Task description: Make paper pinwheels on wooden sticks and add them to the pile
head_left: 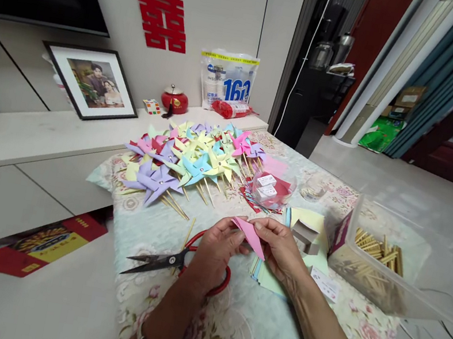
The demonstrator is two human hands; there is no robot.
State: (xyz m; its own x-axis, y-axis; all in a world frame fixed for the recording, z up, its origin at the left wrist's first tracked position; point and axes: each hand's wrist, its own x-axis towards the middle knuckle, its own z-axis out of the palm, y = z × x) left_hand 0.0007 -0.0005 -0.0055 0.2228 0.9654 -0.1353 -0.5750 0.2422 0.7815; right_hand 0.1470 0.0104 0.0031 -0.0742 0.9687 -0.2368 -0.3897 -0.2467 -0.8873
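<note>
Both hands meet over the cloth-covered table [164, 322] and pinch a folded pink paper triangle [250, 234]. My left hand [214, 252] grips its left edge, my right hand [280, 248] holds its right side. Under my left hand lie red-handled scissors [169, 260], blades parted and pointing left. Beneath the right hand sits a stack of pastel paper squares [266, 276]. Farther back, a heap of finished paper pinwheels [193, 161] on wooden sticks covers the table.
A clear plastic box [370, 271] with wooden sticks stands at the right. A round clear bowl [272, 190] with small packets and a glass dish [313, 189] sit behind my hands. A framed photo [92, 83], red jar [174, 99] and bag [227, 79] line the ledge.
</note>
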